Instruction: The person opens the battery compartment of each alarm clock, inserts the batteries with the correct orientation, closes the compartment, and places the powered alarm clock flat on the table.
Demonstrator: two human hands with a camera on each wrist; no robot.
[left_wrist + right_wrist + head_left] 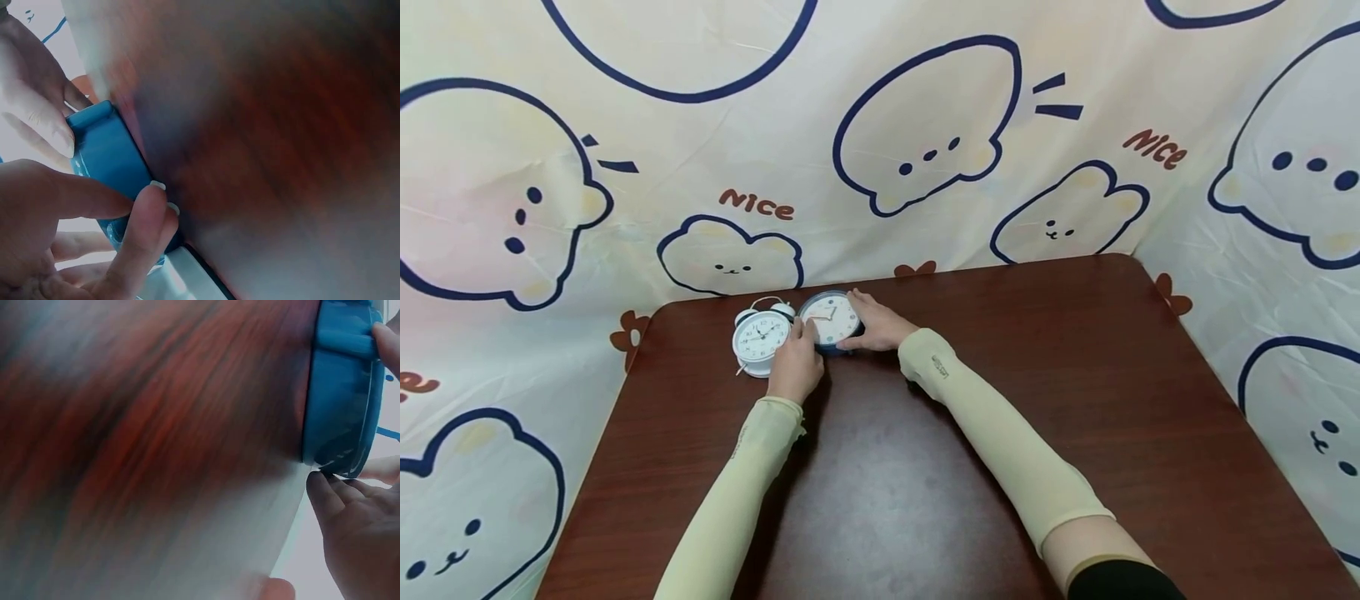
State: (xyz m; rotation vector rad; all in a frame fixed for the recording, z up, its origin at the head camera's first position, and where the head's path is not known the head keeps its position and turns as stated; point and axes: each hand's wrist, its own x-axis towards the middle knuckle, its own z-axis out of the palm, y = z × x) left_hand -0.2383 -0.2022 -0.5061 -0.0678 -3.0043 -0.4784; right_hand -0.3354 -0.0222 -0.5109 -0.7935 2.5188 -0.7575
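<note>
A blue-rimmed round clock (831,319) with a white dial stands near the table's back edge. From its right, my right hand (880,323) grips the rim, fingers at the upper right and thumb lower down. On the near left side, my left hand (797,364) holds the same clock with bent fingers. The left wrist view shows the clock's blue casing (112,147) between both hands. To the left, a white twin-bell alarm clock (762,336) stands upright, very close to the left hand; whether they touch is hard to tell.
The dark reddish-brown table (1000,400) has rounded back corners and a glossy patch of light in front. Behind and beside it hangs a pale cloth (895,242) with cartoon bear outlines.
</note>
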